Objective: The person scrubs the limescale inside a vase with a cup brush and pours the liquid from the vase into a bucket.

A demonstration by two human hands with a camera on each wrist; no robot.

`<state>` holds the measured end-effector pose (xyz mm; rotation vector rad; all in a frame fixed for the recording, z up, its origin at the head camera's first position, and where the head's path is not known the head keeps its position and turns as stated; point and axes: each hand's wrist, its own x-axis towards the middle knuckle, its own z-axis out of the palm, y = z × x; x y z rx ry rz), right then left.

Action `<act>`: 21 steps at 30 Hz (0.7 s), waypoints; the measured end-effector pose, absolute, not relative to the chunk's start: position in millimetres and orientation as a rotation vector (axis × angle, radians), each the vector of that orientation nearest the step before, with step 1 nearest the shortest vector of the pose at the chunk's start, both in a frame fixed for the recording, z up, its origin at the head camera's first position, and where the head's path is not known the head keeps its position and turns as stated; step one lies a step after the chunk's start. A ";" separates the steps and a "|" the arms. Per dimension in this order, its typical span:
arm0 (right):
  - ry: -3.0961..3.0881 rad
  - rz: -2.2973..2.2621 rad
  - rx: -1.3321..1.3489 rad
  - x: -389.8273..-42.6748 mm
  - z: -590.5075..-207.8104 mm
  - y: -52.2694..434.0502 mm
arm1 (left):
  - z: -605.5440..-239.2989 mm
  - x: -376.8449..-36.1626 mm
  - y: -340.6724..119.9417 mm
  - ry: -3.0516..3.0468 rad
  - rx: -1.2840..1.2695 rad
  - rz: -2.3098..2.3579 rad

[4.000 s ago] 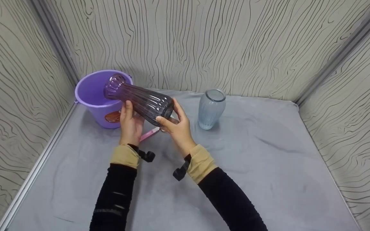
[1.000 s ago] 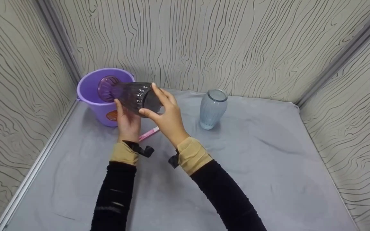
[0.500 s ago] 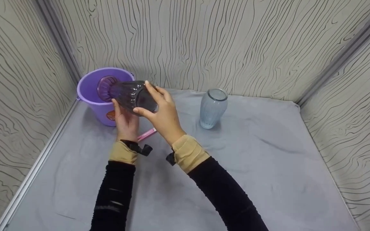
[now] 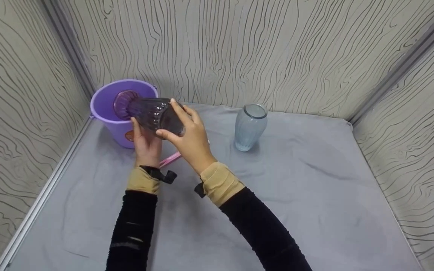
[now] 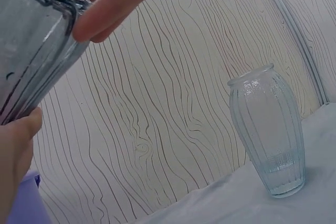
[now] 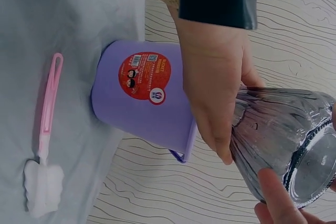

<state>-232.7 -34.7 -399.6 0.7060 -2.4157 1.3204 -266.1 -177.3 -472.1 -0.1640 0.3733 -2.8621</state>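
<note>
A dark grey-purple ribbed glass vase (image 4: 151,113) is tipped on its side, its flared mouth inside the rim of the purple bucket (image 4: 121,131). My left hand (image 4: 147,148) holds it from below near the neck, the thumb on the near side. At the base end, my right hand (image 4: 192,139) grips the vase with the thumb below and fingers on top. The right wrist view shows the round base (image 6: 315,169) facing out between the right hand's fingers. Whether liquid runs out of the mouth cannot be seen.
A light blue ribbed glass vase (image 4: 250,130) stands upright to the right. On the grey cloth (image 4: 315,188) under my hands lies a brush with a pink handle (image 6: 50,98) and a white head (image 6: 44,187). Patterned walls (image 4: 217,49) enclose the back and sides.
Compared with four seconds ago, the vase has shifted left, its mouth further into the bucket and its base turned more toward the camera. Both hands moved with it; over the last half second they barely move.
</note>
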 end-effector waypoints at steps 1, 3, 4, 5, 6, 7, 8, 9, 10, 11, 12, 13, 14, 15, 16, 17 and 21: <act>-2.407 1.331 0.704 -232.8 -401.1 -34.4 | -472.3 -265.8 -177.5 0.362 -0.164 -2.865; -2.393 1.345 0.703 -232.5 -404.2 -33.6 | -473.1 -265.2 -178.4 0.354 -0.162 -2.875; -2.385 1.359 0.703 -232.3 -405.9 -33.5 | -473.7 -264.9 -179.1 0.351 -0.161 -2.880; -2.379 1.371 0.700 -232.1 -407.5 -33.4 | -474.2 -264.6 -179.9 0.347 -0.157 -2.886; -2.372 1.382 0.700 -231.8 -409.3 -33.1 | -474.8 -264.4 -180.7 0.347 -0.157 -2.892; -2.364 1.397 0.697 -231.5 -411.0 -32.9 | -475.5 -264.3 -181.4 0.352 -0.161 -2.896; -2.357 1.411 0.692 -231.1 -412.9 -32.5 | -475.8 -264.2 -181.9 0.350 -0.160 -2.900; -2.349 1.428 0.687 -231.1 -414.8 -32.3 | -476.0 -264.2 -182.3 0.341 -0.159 -2.902; -2.340 1.453 0.681 -230.9 -416.9 -31.9 | -476.3 -264.0 -182.7 0.328 -0.159 -2.905; -2.331 1.474 0.677 -230.9 -419.0 -31.7 | -476.6 -264.0 -183.0 0.313 -0.159 -2.907; -2.321 1.503 0.674 -230.8 -421.1 -31.4 | -476.9 -263.9 -183.4 0.301 -0.161 -2.911; -2.311 1.533 0.672 -230.9 -423.1 -31.1 | -477.2 -263.7 -183.7 0.286 -0.160 -2.914; -2.303 1.559 0.669 -230.9 -425.1 -30.7 | -477.7 -263.6 -183.9 0.260 -0.157 -2.915; -2.294 1.585 0.666 -230.9 -427.0 -30.1 | -478.1 -263.4 -184.2 0.234 -0.151 -2.916; -2.286 1.612 0.662 -230.9 -429.0 -29.2 | -478.5 -263.0 -184.3 0.211 -0.142 -2.918; -2.282 1.633 0.656 -231.0 -431.1 -28.2 | -478.8 -262.5 -184.5 0.190 -0.130 -2.923; -2.270 1.761 0.611 -231.0 -439.1 -23.4 | -480.0 -260.5 -184.3 0.121 -0.052 -2.936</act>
